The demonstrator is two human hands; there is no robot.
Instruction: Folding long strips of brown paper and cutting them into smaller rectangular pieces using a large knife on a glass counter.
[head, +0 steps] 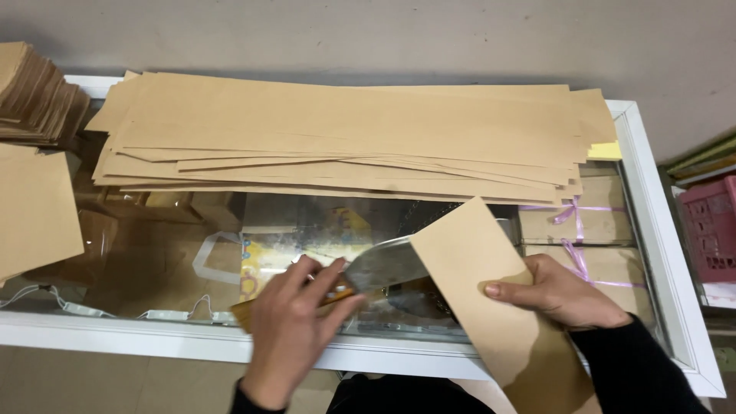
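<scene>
Far left of the fingers, folded brown pieces (34, 92) are piled at the counter's corner, with one loose brown sheet (34, 207) lying nearer. The left hand (287, 326) is clenched around the wooden handle of a flat metal scraper (383, 264), whose blade points right and slips under the brown paper strip (483, 299). The right hand (556, 291) grasps that strip, thumb on top. Beyond both sets of fingers, a wide stack of long brown sheets (345, 138) covers the glass counter (652, 230).
</scene>
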